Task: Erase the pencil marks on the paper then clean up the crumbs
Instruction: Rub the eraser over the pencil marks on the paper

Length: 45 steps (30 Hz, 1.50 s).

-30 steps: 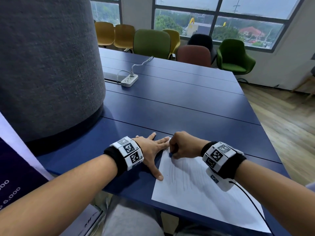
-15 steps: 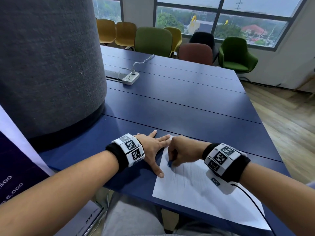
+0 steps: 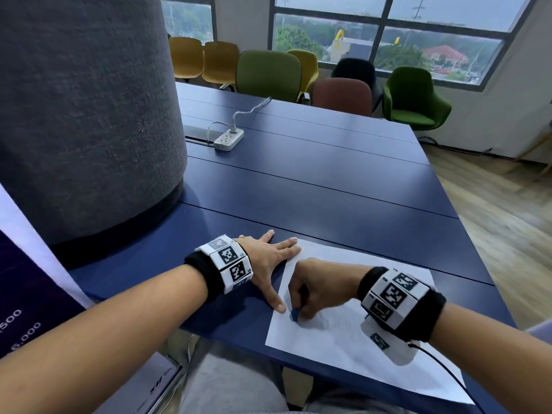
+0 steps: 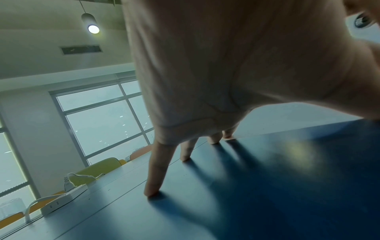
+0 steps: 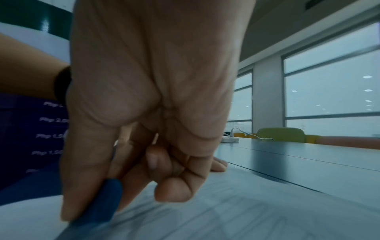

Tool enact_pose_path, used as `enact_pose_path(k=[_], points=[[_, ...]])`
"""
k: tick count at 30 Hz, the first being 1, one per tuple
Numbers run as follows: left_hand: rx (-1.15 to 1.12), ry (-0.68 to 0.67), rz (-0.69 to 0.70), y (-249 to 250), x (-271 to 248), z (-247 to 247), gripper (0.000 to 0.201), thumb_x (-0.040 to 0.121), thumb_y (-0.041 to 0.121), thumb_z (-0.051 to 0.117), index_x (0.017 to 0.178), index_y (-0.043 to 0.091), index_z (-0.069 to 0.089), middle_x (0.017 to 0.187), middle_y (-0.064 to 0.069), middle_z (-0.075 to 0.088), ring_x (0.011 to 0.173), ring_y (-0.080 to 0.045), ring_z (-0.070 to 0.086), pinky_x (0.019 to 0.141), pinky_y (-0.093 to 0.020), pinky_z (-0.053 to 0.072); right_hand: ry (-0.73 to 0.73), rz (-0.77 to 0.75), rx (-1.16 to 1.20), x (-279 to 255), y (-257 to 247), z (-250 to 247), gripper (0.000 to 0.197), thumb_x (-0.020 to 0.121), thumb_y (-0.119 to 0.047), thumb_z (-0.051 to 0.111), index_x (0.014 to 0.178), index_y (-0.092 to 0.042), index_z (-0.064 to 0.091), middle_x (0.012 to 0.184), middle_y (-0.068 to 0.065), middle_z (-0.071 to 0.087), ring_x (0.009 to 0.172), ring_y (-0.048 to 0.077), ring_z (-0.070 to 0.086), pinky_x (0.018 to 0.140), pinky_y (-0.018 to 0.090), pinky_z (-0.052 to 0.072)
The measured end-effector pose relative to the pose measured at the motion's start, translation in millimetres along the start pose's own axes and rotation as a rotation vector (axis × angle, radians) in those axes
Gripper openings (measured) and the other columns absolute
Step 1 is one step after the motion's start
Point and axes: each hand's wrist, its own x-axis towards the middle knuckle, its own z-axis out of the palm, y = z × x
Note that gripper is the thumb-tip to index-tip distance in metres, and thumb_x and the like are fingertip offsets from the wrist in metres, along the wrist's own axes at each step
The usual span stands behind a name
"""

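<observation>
At the left of the head frame I see my left hand (image 3: 268,258) lying flat, fingers straight and spread, gripping nothing; its fingertips (image 4: 151,193) press the blue table (image 3: 328,186), and the thumb tip sits at the left edge of the paper (image 3: 343,339). That forearm comes in from the lower left corner.

One sheet of paper lies in the lower centre of the frame, at the near edge of the table, its long axis running from upper left to lower right. Faint pencil marks (image 3: 325,319) show just right of my fingers.

My right hand (image 3: 316,286) is curled, knuckles up, with thumb and fingers pinched tight on one blue eraser (image 3: 294,315). The eraser points down, its lower end on the paper near the sheet's left edge, just beside the left thumb. In the right wrist frame the eraser (image 5: 104,199) sits at lower left, tilted, clamped under the thumb. The right forearm enters from the lower right.

I can see no crumbs clearly.
</observation>
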Motion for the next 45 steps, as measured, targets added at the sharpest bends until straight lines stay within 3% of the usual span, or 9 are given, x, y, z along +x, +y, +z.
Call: enact_pose_path(k=[5,9,19,24,28,33,37,41,45], points=[[-0.008,-0.002,0.001,0.2,-0.8,-0.7,0.135,0.056,0.08,0.074,0.153,0.044,-0.013,0.156,0.032,-0.022,0.15,-0.024,-0.018,0.113,-0.07,0.013,0.158,0.07,0.01,5.5,8.5,-8.4,0.013,0.077,-0.019,0.077,0.085,-0.01,0.072,0.067,-0.012,0.059,0.054,-0.003,0.051,0.049,0.007,0.037],[0.001,-0.002,0.004,-0.2,-0.6,-1.0,0.135,0.056,0.08,0.074,0.154,0.042,-0.012,0.156,0.032,-0.022,0.15,-0.024,-0.019,0.112,-0.071,0.014,0.002,0.005,0.027,2.7,0.7,0.0,0.014,0.078,-0.019,0.077,0.088,-0.011,0.072,0.071,-0.01,0.061,0.055,-0.002,0.052,0.05,0.005,0.039],[-0.002,0.0,0.005,0.3,-0.2,-0.1,0.135,0.056,0.08,0.074,0.154,0.042,-0.012,0.156,0.032,-0.022,0.15,-0.024,-0.018,0.112,-0.071,0.014,0.01,-0.006,0.038,2.3,0.0,4.8,0.011,0.078,-0.019,0.077,0.084,-0.014,0.07,0.068,-0.014,0.059,0.054,-0.003,0.052,0.053,0.007,0.039],[-0.015,0.001,-0.002,0.9,-1.8,-1.7,0.135,0.057,0.078,0.075,0.153,0.044,-0.012,0.156,0.032,-0.022,0.15,-0.023,-0.019,0.113,-0.07,0.012,0.182,0.05,0.019,6.6,10.7,-4.3,0.014,0.078,-0.021,0.076,0.075,-0.019,0.063,0.065,-0.014,0.054,0.056,0.0,0.049,0.051,0.01,0.035],[-0.02,-0.006,-0.004,0.7,-0.7,-0.7,0.135,0.057,0.078,0.075,0.154,0.042,-0.012,0.156,0.031,-0.022,0.15,-0.024,-0.02,0.112,-0.071,0.011,0.018,0.03,0.021,2.2,8.7,-1.0,0.011,0.078,-0.022,0.077,0.08,-0.019,0.067,0.068,-0.015,0.058,0.057,0.0,0.051,0.055,0.012,0.039],[-0.015,-0.001,-0.007,1.2,-1.0,-0.8,0.136,0.057,0.079,0.075,0.153,0.042,-0.013,0.157,0.031,-0.022,0.15,-0.023,-0.019,0.113,-0.07,0.012,0.151,0.074,-0.024,3.8,16.9,-7.1,0.014,0.078,-0.022,0.076,0.075,-0.02,0.063,0.066,-0.016,0.054,0.057,0.001,0.049,0.052,0.01,0.035],[-0.009,-0.006,-0.007,0.6,0.1,0.0,0.136,0.055,0.081,0.074,0.153,0.043,-0.012,0.156,0.031,-0.022,0.15,-0.023,-0.019,0.113,-0.07,0.014,-0.061,0.029,0.006,0.6,10.4,-0.6,0.01,0.078,-0.021,0.077,0.085,-0.016,0.072,0.07,-0.013,0.061,0.056,-0.001,0.052,0.056,0.011,0.039],[-0.007,0.014,-0.001,-0.9,2.0,0.7,0.138,0.053,0.082,0.073,0.153,0.043,-0.013,0.156,0.032,-0.021,0.151,-0.025,-0.016,0.113,-0.067,0.017,0.15,0.103,-0.009,5.7,24.4,-9.8,0.012,0.077,-0.023,0.077,0.077,-0.019,0.065,0.065,-0.013,0.056,0.052,-0.001,0.049,0.05,0.01,0.034],[0.021,0.006,0.003,0.3,2.3,0.4,0.134,0.054,0.082,0.073,0.152,0.047,-0.012,0.157,0.029,-0.021,0.15,-0.028,-0.016,0.111,-0.07,0.018,0.013,0.056,-0.001,0.6,19.8,-1.9,0.013,0.077,-0.022,0.078,0.078,-0.022,0.065,0.066,-0.015,0.057,0.055,-0.001,0.051,0.053,0.01,0.037]])
